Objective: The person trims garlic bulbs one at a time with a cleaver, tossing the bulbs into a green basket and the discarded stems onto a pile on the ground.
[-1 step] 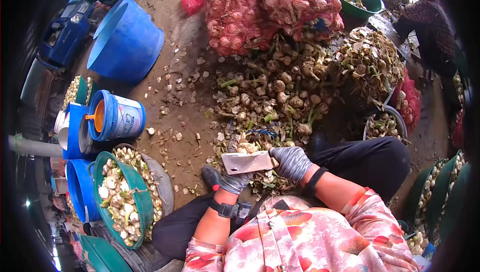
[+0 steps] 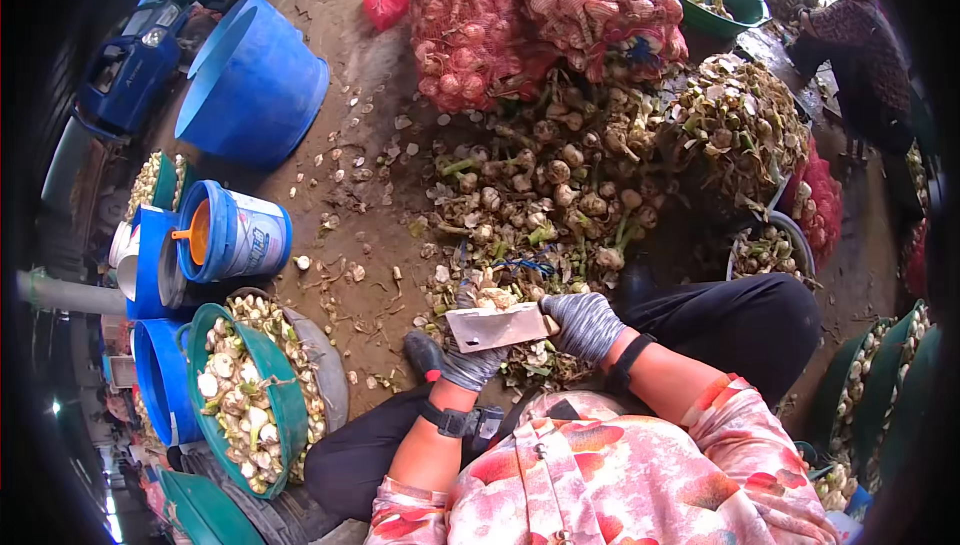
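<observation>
Cleaver [image 2: 497,327]: a broad rectangular blade was seen held flat across the lap, its handle end gripped in the right hand [image 2: 583,323].
Right hand: gloved in grey, fingers were curled tightly round the cleaver's handle, just right of the blade.
Left hand [image 2: 470,363]: also gloved, it was placed directly under the cleaver's blade; its fingers looked curled, but what they pinched could not be told, as the blade covered them.
Garlic pile [image 2: 560,185]: a heap of untrimmed bulbs with stalks was spread on the ground just beyond the cleaver, reaching well away from it.
Red mesh sacks [image 2: 540,15]: filled sacks were stacked far beyond the cleaver, behind the pile.
Green basin [image 2: 285,400]: a basin of trimmed pieces was set to the left of the cleaver, near the left knee.
Blue buckets [image 2: 240,235]: several were grouped further left of the cleaver, one lying on its side.
Other person [image 2: 860,45]: a figure was seen far to the upper right of the cleaver.
Risk: the left fingers were judged to lie very close beneath the edge; a slip of the blade, or a bulb rolling in the glove, could bring a cut.
Second risk: scraps underfoot near the cleaver might be scattered further by a careless stroke.
</observation>
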The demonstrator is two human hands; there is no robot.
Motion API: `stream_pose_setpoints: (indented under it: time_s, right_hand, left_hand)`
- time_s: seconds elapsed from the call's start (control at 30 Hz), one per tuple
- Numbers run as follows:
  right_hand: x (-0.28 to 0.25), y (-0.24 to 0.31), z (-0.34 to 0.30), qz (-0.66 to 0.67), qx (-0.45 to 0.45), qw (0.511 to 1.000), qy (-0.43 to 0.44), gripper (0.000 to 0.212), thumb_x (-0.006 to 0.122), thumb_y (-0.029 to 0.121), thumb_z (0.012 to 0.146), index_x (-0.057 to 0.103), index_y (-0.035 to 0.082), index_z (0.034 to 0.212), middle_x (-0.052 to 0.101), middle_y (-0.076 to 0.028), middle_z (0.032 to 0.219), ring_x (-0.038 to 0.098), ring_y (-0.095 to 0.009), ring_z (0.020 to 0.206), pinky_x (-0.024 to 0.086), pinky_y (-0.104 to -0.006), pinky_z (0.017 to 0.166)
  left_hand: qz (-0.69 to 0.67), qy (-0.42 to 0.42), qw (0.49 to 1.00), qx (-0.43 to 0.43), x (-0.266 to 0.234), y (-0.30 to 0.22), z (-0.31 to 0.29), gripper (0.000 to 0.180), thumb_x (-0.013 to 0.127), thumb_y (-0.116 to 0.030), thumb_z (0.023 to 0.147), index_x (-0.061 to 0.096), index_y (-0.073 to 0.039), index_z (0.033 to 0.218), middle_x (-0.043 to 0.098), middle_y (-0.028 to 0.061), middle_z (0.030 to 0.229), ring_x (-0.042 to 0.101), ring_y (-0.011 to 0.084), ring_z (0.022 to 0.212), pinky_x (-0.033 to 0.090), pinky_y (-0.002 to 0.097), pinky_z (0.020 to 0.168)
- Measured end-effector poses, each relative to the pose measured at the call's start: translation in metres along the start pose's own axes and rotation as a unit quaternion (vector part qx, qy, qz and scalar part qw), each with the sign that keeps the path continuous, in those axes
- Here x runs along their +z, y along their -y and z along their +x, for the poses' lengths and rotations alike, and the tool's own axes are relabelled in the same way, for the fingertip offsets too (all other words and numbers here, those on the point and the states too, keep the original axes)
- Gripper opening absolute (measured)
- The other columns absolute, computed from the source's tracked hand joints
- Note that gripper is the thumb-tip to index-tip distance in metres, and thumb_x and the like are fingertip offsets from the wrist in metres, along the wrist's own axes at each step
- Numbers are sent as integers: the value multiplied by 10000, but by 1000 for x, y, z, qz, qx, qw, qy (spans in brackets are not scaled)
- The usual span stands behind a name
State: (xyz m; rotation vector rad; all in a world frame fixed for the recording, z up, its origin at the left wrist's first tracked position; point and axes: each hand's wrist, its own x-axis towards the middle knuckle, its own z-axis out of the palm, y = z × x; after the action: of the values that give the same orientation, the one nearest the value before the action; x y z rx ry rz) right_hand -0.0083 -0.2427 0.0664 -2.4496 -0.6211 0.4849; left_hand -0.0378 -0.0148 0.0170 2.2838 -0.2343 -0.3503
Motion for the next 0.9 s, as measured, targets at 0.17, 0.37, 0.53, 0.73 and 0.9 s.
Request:
stream_pose_setpoints:
  time_s: [0.17, 0.37, 0.53, 0.73, 0.9]
  right_hand:
    - [20, -75, 0, 45, 227, 973, -16, 268, 578, 309, 863, 662, 74, 961, 693, -200, 850, 681, -375, 826, 530, -467, 742]
    - [11, -17, 4, 317, 115, 934, -118, 425, 623, 470, 915, 607, 49, 865, 570, -69, 640, 547, -191, 595, 452, -370, 578]
    - [4, 18, 3, 670, 129, 731, 29, 404, 700, 453, 884, 630, 95, 1057, 601, 5, 763, 566, -63, 773, 468, -237, 680]
    - [0, 21, 4, 484, 40, 872, -63, 388, 765, 306, 854, 629, 54, 1116, 666, -2, 969, 594, -93, 870, 499, -276, 800]
    - [8, 15, 3, 333, 12, 942, -32, 489, 825, 329, 754, 645, 79, 1133, 693, -114, 971, 675, -265, 914, 517, -367, 835]
  left_hand:
    - [-202, -148, 968, -28, -26, -68, -11, 706, 797, -126, 765, 398, -29, 1339, 538, 151, 1283, 579, 202, 1115, 478, 325, 962]
    - [-186, -205, 960, 37, -29, -51, -8, 722, 793, -109, 779, 358, -30, 1349, 539, 124, 1249, 573, 205, 1100, 481, 335, 959]
    - [-41, -185, 963, 191, -11, -63, 5, 817, 821, -135, 734, 328, -60, 1381, 519, 116, 1198, 532, 245, 1132, 452, 363, 999]
    - [-628, -32, 776, -49, -5, -42, -1, 589, 608, -380, 957, 370, -95, 1414, 589, 108, 1177, 593, 210, 1054, 479, 346, 928]
    - [-413, 13, 910, -41, 17, 13, 2, 374, 498, -294, 1006, 543, -35, 1271, 635, 118, 1178, 624, 215, 1051, 503, 332, 888]
